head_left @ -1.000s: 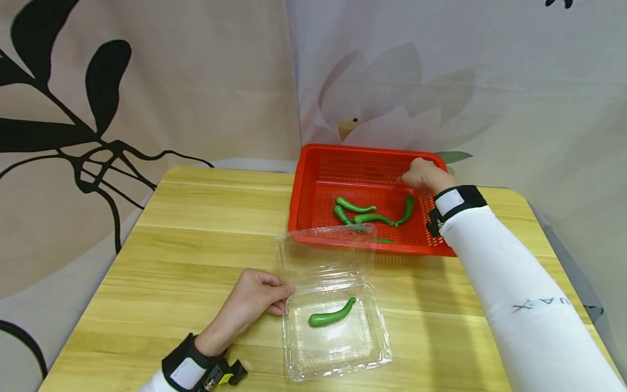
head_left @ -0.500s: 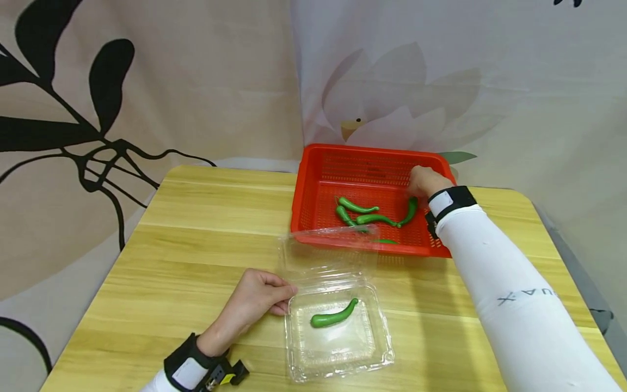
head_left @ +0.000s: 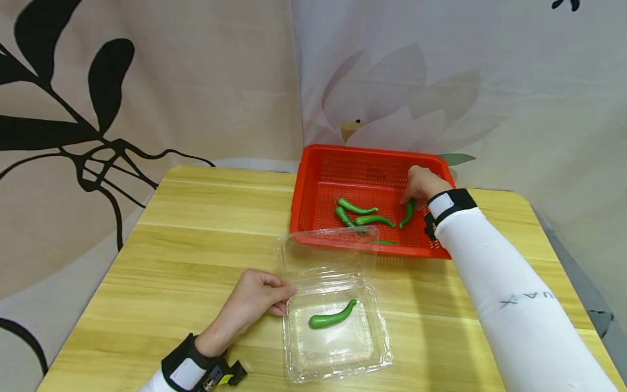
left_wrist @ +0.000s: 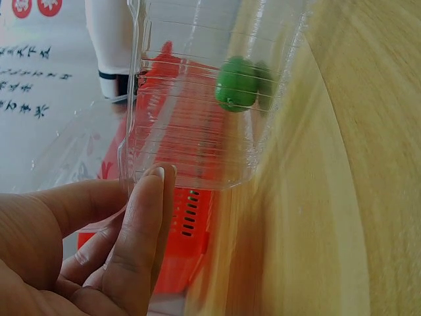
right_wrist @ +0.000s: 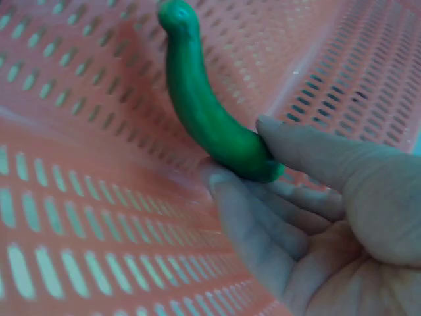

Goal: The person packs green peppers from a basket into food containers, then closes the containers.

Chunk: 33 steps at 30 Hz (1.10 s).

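My left hand (head_left: 257,298) pinches the left edge of a clear plastic clamshell box (head_left: 338,345) between thumb and fingers; the left wrist view shows that hand (left_wrist: 112,243) on the rim. The lid is folded back. One green chili pepper (head_left: 330,317) lies in its base. Inside the red basket (head_left: 377,151), my right hand (head_left: 423,184) is at the right end. Up close in the right wrist view, its thumb and fingers pinch one end of a curved green chili pepper (right_wrist: 204,112), whose free end points away from the palm.
Several more green chili peppers lie in the basket, one (head_left: 357,207) near its middle and another (head_left: 374,219) just in front. The clear lid (head_left: 323,253) leans over the basket's front rim. Behind the wooden table (head_left: 210,218) hangs a patterned cloth (head_left: 220,81).
My right hand has come down and slightly toward the front inside the basket, onto the rightmost chili pepper, which has shifted slightly. The left hand and the box stay in place.
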### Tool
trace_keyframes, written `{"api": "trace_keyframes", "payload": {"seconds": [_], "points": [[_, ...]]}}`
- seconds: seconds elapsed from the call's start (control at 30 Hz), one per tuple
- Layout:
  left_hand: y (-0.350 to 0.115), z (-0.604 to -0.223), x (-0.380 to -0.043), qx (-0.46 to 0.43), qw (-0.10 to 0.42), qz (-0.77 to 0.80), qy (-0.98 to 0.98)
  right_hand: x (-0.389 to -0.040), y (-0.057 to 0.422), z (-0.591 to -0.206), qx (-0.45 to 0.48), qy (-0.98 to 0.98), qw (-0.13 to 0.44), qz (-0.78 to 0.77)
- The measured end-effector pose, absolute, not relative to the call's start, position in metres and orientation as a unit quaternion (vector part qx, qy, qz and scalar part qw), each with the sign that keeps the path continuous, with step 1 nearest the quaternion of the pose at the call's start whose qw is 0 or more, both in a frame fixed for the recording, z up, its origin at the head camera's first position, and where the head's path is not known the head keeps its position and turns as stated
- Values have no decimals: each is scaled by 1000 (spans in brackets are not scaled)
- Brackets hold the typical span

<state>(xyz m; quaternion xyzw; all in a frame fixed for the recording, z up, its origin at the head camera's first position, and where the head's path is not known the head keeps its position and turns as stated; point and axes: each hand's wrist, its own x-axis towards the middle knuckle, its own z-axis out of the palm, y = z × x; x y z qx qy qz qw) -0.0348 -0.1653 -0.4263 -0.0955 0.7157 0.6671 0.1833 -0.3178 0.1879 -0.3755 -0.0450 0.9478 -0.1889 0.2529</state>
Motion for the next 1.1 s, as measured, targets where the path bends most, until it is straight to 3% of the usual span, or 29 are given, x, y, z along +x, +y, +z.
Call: {"api": "trace_keyframes", "payload": {"seconds": [0.37,0.8,1.1], "points": [[-167,-426,-34,-93,177,666,719,-318,177,-355,-107,965,178,-161],[-168,-428,-32,-84,176,670,716,-289,171,-324,-230,956,88,-161],[-168,-427,-34,-93,177,668,717,-269,162,-303,-247,949,53,-189]]}}
